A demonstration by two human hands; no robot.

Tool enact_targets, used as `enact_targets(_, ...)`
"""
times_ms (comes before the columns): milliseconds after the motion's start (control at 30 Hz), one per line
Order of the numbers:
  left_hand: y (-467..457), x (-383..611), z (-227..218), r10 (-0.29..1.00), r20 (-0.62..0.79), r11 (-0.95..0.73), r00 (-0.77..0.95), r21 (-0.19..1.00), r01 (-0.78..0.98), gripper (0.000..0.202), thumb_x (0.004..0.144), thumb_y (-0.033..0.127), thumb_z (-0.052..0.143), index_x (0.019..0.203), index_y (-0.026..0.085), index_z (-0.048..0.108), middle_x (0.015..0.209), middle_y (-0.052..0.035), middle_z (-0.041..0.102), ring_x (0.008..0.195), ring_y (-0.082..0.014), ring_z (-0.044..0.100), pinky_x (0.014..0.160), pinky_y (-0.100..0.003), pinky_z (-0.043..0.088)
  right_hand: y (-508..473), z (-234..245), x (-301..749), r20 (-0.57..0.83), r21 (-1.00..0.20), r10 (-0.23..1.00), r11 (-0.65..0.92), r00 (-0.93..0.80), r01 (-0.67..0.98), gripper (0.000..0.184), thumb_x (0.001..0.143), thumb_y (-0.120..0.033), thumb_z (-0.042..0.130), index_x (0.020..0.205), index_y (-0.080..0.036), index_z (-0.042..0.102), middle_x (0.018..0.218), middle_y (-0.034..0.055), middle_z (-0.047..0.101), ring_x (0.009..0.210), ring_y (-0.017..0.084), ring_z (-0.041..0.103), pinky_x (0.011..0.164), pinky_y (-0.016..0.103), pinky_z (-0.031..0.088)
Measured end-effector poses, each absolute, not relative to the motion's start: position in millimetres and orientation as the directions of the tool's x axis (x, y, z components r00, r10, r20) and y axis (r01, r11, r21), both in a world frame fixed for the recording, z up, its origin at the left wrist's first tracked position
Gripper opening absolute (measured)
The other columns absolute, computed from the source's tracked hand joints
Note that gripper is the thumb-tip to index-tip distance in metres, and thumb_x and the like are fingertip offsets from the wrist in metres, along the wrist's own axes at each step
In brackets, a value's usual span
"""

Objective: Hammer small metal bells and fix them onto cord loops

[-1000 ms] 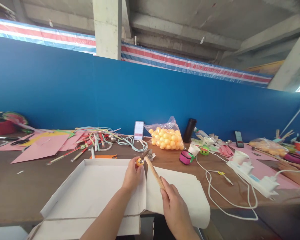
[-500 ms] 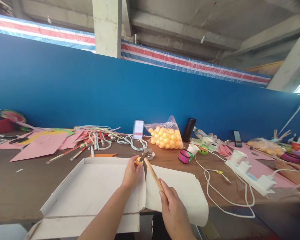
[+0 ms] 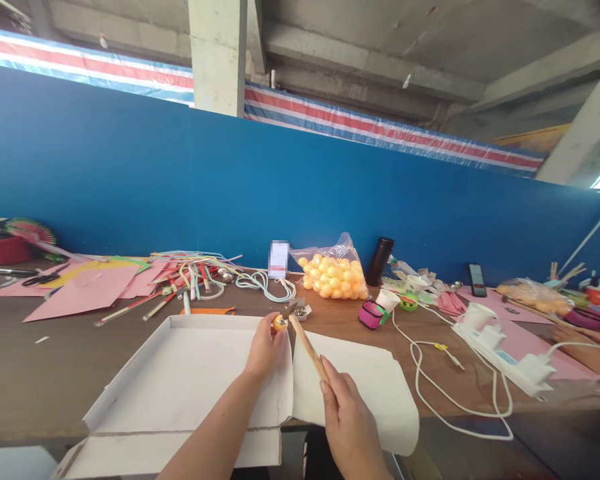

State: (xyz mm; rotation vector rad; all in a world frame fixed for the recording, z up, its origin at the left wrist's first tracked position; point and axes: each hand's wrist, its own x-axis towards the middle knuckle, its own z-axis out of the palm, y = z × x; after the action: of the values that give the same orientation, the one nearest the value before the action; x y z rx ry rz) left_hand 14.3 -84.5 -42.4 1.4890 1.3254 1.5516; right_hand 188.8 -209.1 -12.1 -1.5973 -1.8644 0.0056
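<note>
My left hand [image 3: 264, 347] is closed around a small orange ball [image 3: 279, 323] with a shiny silvery part facing right. In my right hand [image 3: 347, 407] is the pale wooden handle [image 3: 307, 348] of what looks like a small hammer. Its dark metal head [image 3: 291, 311] is beside the ball; whether they touch cannot be made out. Both hands are above an open white cardboard box [image 3: 205, 373] and its lid-like white sheet [image 3: 360, 373]. Just behind the hammer head sits a little box of silvery metal pieces [image 3: 301, 311].
A clear bag of orange balls [image 3: 333, 277] stands behind, near a black bottle [image 3: 380, 261]. Pink paper [image 3: 80, 290] and coloured strips lie left. A power strip [image 3: 503, 360] with white cables is on the right, where another person's hand [image 3: 585, 340] shows at the edge.
The hammer head has tilted a little and sits slightly lower by the ball. Both hands keep their hold, and the view has shifted very slightly.
</note>
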Motion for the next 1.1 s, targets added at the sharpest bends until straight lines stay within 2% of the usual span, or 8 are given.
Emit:
enact_targets(367,-84.8,14.1,-42.5,0.916,0.358,-0.324,-0.183,0.927,0.189,0.041,0.076,0.029,0.054,0.115,0.018,0.050,0.107,-0.0104,0.058,0.081,-0.0175,0.058,0.078,-0.034,0.045,-210.8,-12.6,188.4,0.435,-0.438,0.900,0.246,-0.035,0.865,0.040,0.092,-0.029,0.033,0.130,-0.024,0.046,0.096,0.0062,0.062,0.076,0.018,0.066,0.064,0.024,0.053)
enact_targets(600,-82.4,12.7,-42.0,0.912,0.361,-0.330,-0.195,0.928,0.175,0.041,0.077,0.031,0.053,0.115,0.016,0.047,0.106,-0.0108,0.058,0.080,-0.0175,0.059,0.078,-0.035,0.045,-210.9,-16.3,193.8,0.495,-0.503,0.869,0.282,0.005,0.817,0.041,0.093,-0.034,0.033,0.132,-0.024,0.043,0.103,0.0086,0.062,0.083,0.018,0.066,0.068,0.025,0.053)
enact_targets(1100,-85.6,14.7,-38.3,0.902,0.401,-0.374,-0.161,0.911,0.175,0.037,0.076,0.031,0.054,0.111,0.019,0.048,0.103,-0.0086,0.058,0.078,-0.0170,0.058,0.076,-0.034,0.046,-213.3,-20.3,193.6,0.464,-0.471,0.886,0.260,-0.014,0.843,0.040,0.093,-0.033,0.032,0.131,-0.026,0.044,0.098,0.0066,0.062,0.080,0.017,0.066,0.066,0.022,0.053)
